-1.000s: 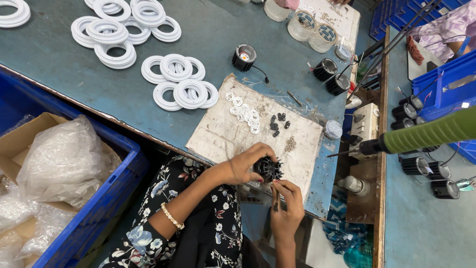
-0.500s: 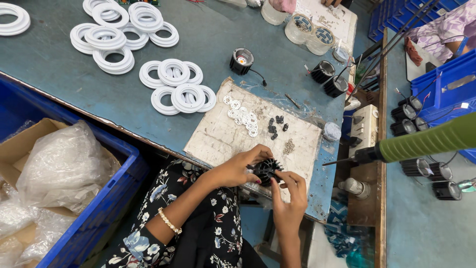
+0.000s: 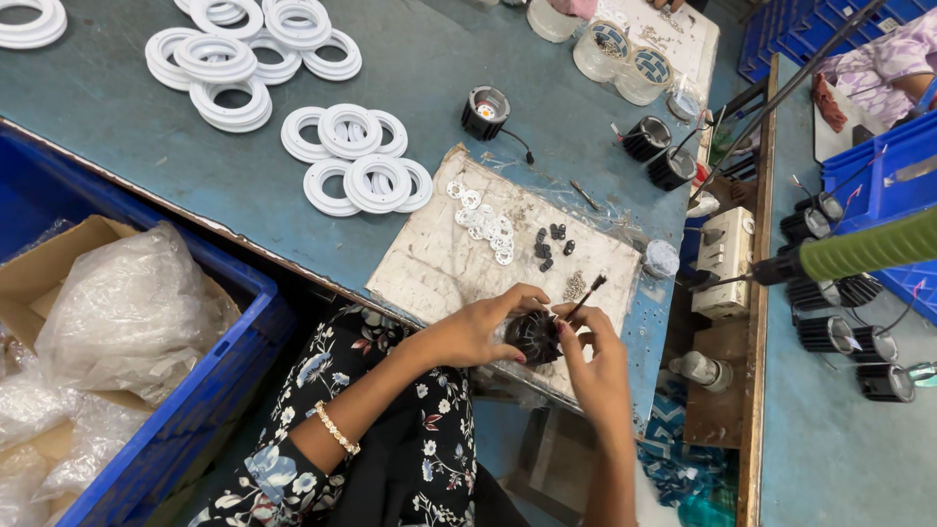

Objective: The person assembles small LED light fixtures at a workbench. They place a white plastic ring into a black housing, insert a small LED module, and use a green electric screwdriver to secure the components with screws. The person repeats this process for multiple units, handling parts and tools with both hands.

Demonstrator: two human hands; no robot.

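My left hand [image 3: 480,327] grips a black finned round housing [image 3: 534,338] at the near edge of the blue-grey table. My right hand [image 3: 591,363] steadies the same housing from the right and pinches a thin dark tool [image 3: 586,292] that points up and away. Just beyond the hands lies a worn white board [image 3: 439,263] carrying small white washers [image 3: 485,221], small black caps [image 3: 549,243] and a little heap of screws [image 3: 574,286].
White plastic rings [image 3: 356,171] lie stacked across the table. One black housing with a wire [image 3: 485,112] and two more black housings [image 3: 658,153] stand behind the board. A blue crate [image 3: 220,371] with plastic bags is at left. A green-handled tool [image 3: 859,252] hangs at right.
Both hands with the black housing have shifted slightly up toward the board's edge. The thin tool now sticks up from my right fingers.
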